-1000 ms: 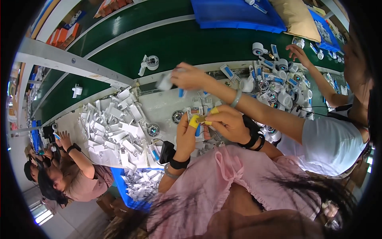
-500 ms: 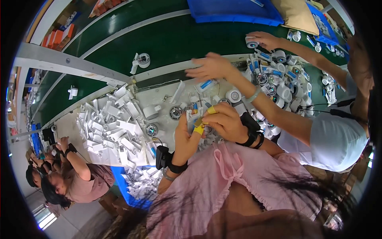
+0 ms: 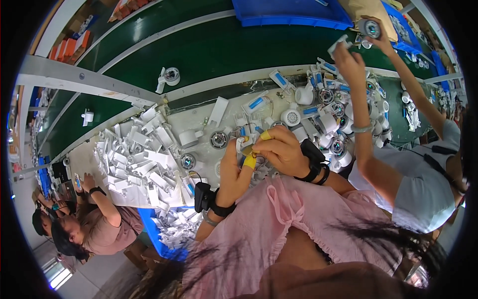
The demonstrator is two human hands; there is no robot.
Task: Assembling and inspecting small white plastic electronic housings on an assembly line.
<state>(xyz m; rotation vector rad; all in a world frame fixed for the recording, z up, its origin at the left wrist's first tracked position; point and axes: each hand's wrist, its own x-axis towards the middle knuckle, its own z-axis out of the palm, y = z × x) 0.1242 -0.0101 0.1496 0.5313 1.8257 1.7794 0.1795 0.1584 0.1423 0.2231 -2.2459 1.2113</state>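
Observation:
My left hand (image 3: 234, 174) and my right hand (image 3: 283, 152) meet above the near part of the worktable, both closed. Yellow covers wrap some fingertips. Between them, a small white plastic part (image 3: 242, 141) shows at the left thumb and fingers. What the right fingertips pinch is mostly hidden. Just left of my hands lies a round dark-centred unit (image 3: 219, 140). Beyond them are a white housing with a blue cell (image 3: 257, 103) and a round grille cap (image 3: 291, 117).
A heap of white plastic pieces (image 3: 139, 154) lies left, above a blue bin (image 3: 154, 234). Assembled units (image 3: 343, 107) pile up on the right. A co-worker's hands (image 3: 351, 67) hold parts there. Beyond runs a green belt (image 3: 209, 55) with a blue tray (image 3: 294, 22).
My hands stay nearly in place, still pinched together. The co-worker on the right has drawn the left arm rightward and raised a round unit; a housing with a blue cell now lies near the belt edge.

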